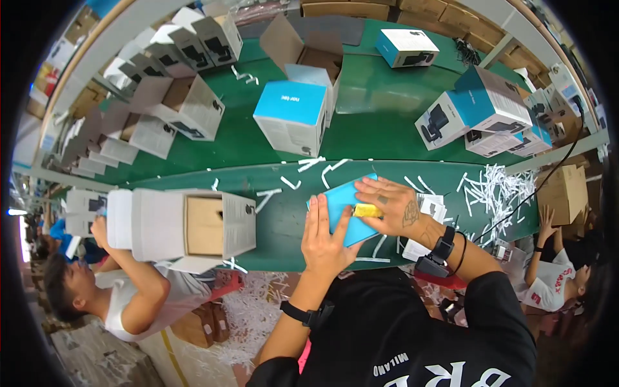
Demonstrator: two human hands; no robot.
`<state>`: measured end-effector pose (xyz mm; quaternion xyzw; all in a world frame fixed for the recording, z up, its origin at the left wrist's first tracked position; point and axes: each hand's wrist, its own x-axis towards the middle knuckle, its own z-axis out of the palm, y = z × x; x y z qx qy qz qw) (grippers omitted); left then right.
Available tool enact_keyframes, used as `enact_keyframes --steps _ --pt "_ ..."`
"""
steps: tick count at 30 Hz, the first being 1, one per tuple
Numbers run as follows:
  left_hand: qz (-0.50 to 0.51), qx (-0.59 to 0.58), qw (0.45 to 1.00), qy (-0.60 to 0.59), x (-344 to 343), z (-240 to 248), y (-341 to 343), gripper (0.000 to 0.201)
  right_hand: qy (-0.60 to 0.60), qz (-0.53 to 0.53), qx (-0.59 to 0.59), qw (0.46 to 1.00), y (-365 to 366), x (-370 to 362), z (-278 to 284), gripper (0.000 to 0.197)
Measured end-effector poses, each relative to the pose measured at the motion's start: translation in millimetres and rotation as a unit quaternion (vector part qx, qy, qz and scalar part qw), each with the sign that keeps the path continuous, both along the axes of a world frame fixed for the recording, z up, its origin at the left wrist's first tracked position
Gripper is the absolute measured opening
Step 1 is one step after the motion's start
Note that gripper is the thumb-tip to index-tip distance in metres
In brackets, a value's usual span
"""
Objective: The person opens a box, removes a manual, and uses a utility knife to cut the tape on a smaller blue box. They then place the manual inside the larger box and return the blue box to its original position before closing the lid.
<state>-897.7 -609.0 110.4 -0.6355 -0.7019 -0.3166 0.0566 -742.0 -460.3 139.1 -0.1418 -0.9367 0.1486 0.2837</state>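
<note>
A box with a bright blue face [339, 201] lies on the green bench in front of me, turned at an angle. My left hand [325, 238] holds its left side, fingers stretched along the edge and thumb across the blue face. My right hand [394, 209] rests over the box's right part. Between its fingers and thumb sits a small yellow piece [367, 210], close to my left thumb tip; whether it is a label or a wrapped item I cannot tell. The right hand's fingers hide part of the blue face.
An open white carton [238, 222] stands at left, by a person in a white shirt [151, 297]. Beyond are a blue-topped box [290, 109], several open boxes and stacked boxes [490, 103]. Paper shreds [493, 193] and a hanging black cable [548, 174] are right, near another person [554, 277].
</note>
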Motion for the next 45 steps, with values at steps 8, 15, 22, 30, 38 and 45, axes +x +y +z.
enact_keyframes --steps 8,15,22,30,38,45 --pt "-0.017 0.035 0.998 -0.046 -6.7 -9.4 -23.6 0.073 -0.137 -0.257 -0.241 0.926 79.2 39.5 -73.7 0.041" --pt "-0.01 0.084 0.99 -0.111 1.2 -38.2 -61.5 0.063 -0.288 -0.151 -0.245 0.913 60.3 58.8 -115.2 0.045" --pt "0.035 0.161 0.971 -0.174 -3.5 -66.8 -38.0 0.055 0.031 0.074 -0.114 0.99 47.6 -97.0 110.4 0.043" --pt "0.054 0.201 0.962 -0.174 -8.5 -79.1 -37.8 0.031 -0.311 0.085 -0.092 0.942 -10.1 -176.0 -18.9 0.047" --pt "0.066 0.232 0.953 -0.183 -6.0 -81.5 -35.5 0.027 -0.297 -0.022 -0.54 0.787 35.4 -174.1 -24.7 0.052" --pt "0.037 0.217 0.953 -0.21 -18.8 -88.7 -42.3 0.03 -0.487 0.195 -0.421 0.74 45.6 -166.6 -17.1 0.053"
